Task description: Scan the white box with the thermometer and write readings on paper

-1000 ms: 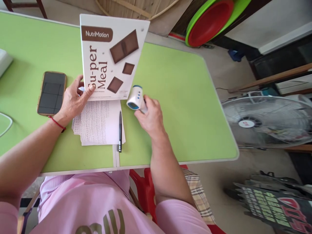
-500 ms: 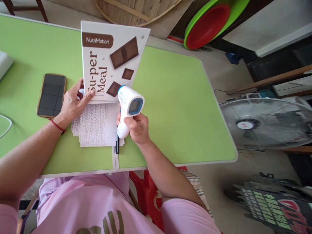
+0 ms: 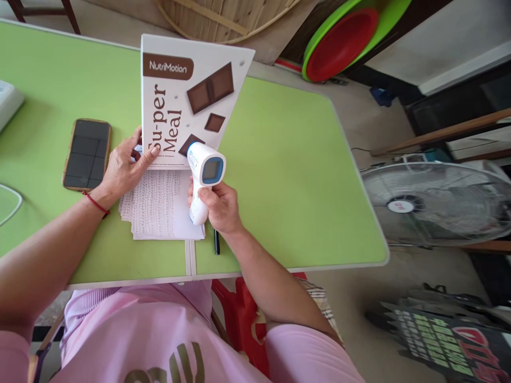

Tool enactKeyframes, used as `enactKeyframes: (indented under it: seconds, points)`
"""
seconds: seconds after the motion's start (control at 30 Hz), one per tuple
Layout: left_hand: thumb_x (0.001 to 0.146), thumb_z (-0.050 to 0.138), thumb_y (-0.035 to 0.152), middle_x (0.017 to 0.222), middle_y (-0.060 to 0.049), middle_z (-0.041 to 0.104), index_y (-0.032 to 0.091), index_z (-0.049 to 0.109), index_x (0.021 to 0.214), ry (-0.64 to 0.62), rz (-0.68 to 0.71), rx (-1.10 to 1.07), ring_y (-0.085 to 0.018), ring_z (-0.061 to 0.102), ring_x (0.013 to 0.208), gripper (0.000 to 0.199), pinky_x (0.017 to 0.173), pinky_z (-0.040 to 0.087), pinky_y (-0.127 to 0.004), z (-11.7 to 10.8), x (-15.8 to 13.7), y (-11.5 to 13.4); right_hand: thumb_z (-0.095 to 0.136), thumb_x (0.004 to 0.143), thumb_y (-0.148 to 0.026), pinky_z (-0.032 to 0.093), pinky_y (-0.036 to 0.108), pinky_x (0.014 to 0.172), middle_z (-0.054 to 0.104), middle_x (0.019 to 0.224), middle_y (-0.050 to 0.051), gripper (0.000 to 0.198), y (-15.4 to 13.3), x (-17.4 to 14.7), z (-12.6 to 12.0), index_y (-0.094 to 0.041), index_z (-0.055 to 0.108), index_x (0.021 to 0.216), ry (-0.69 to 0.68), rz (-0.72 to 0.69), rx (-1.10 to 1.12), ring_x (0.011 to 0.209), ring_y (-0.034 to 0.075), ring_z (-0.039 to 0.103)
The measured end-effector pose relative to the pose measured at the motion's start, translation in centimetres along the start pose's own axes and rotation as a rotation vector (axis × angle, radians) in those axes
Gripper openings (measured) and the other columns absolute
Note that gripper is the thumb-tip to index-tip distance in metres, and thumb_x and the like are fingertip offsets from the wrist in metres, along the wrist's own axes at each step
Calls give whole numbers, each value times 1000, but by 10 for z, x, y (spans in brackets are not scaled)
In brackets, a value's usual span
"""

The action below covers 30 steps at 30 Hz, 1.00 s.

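My left hand (image 3: pixel 125 165) grips the lower left edge of a white box (image 3: pixel 171 98) printed "NutriMotion Su-per Meal" with chocolate pieces, its thumb on the front. The box is tilted up above the table. In my right hand (image 3: pixel 221 205) is a white and blue infrared thermometer (image 3: pixel 202 181), fingers wrapped round its handle. Its small screen faces me, and its front end overlaps the box's lower right in view. Handwritten paper sheets (image 3: pixel 154 210) lie beneath, partly hidden by the box and thermometer. A black pen (image 3: pixel 216 243) lies right of the sheets, its upper part hidden by my right hand.
A phone in a brown case (image 3: pixel 88 154) lies left of my left hand on the green table (image 3: pixel 291 175). A white device (image 3: pixel 8 103) and a cable (image 3: pixel 18 205) are at the left edge. A standing fan (image 3: pixel 431 205) is beyond the table's right end.
The box has shifted slightly right with my left hand. My right hand has moved the thermometer slightly left. The pen now shows farther right, apart from the sheets.
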State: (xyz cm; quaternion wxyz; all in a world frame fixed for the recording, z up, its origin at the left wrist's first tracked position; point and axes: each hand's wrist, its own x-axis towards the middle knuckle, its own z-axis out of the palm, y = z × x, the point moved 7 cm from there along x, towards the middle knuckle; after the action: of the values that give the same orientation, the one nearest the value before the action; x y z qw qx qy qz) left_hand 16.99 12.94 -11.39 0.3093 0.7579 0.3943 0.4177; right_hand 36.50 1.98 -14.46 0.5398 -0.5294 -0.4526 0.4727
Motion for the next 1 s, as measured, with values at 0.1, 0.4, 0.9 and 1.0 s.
enactKeyframes:
  seconds: [0.1,0.4,0.9,1.0]
  points:
    - [95,49,79,103,-10,72,22,69,127,-3,16,6,-21,59,75,68,66,50,-37,1,0,0,76,71,-70,48,33,55,64,68,-1,49,-1,0,1,-23,66,79,-4,-4,-7,58,14,57]
    - [95,51,78,107,-10,70,23,67,123,-32,8,3,-20,59,75,64,66,50,-36,1,0,-1,74,72,-73,48,33,54,65,68,-2,50,-3,1,2,-24,66,79,-10,-27,-32,57,14,57]
    - [93,52,81,105,-10,70,24,66,120,-28,13,-9,-20,60,78,65,66,52,-34,3,1,-4,76,70,-75,47,32,55,60,66,-3,52,1,3,1,-25,64,80,-7,-9,-24,56,13,52]
    - [90,56,83,105,-10,69,23,66,120,-31,-16,-6,-20,60,77,67,67,52,-35,2,1,-3,77,69,-74,46,32,54,56,63,-4,52,-1,4,0,-24,64,77,-3,-17,-31,55,12,49]
